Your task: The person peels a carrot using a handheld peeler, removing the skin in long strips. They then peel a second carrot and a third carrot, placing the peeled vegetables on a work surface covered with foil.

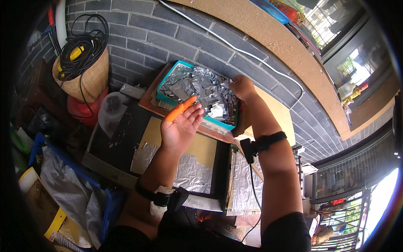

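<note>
My left hand (181, 127) is turned palm up over the near side of a teal-rimmed box (167, 100). Orange finger cots cover its thumb-side fingers, and the hand looks empty. Crumpled silver foil pieces (201, 85) heap up inside the box. At the box's far right corner, my right hand (243, 88) has its fingers closed on the edge of a foil piece (227, 83). Nearer to me lies a brown board (176, 138), its lower part covered by a wrinkled foil sheet (193, 173). Both wrists carry black straps.
A foil-covered stack (244, 179) stands right of the black work surface (119, 141). Left are a translucent plastic container (111, 110) and a woven basket (91, 72) holding coiled black cable (83, 47). A blue crate (72, 167) sits lower left. Behind runs a grey brick wall (151, 28).
</note>
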`<action>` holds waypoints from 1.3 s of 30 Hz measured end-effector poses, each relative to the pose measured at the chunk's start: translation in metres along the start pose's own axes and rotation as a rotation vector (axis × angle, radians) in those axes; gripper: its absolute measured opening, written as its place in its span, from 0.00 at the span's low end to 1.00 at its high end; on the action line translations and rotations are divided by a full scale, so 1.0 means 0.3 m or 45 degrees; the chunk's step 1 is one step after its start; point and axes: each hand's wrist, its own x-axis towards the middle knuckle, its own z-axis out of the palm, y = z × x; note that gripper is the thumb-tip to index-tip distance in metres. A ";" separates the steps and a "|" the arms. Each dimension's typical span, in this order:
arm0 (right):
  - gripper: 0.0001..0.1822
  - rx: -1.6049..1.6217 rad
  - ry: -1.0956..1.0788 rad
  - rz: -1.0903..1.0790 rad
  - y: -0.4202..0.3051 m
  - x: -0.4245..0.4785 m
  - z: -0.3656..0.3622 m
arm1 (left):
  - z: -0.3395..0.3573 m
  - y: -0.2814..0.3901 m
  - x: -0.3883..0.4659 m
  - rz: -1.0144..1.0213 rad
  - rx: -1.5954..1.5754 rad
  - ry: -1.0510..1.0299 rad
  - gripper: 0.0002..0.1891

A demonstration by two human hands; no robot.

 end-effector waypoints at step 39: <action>0.21 0.823 -0.732 -0.693 -0.302 -0.426 -0.571 | -0.001 0.013 0.011 -0.078 0.347 -0.105 0.24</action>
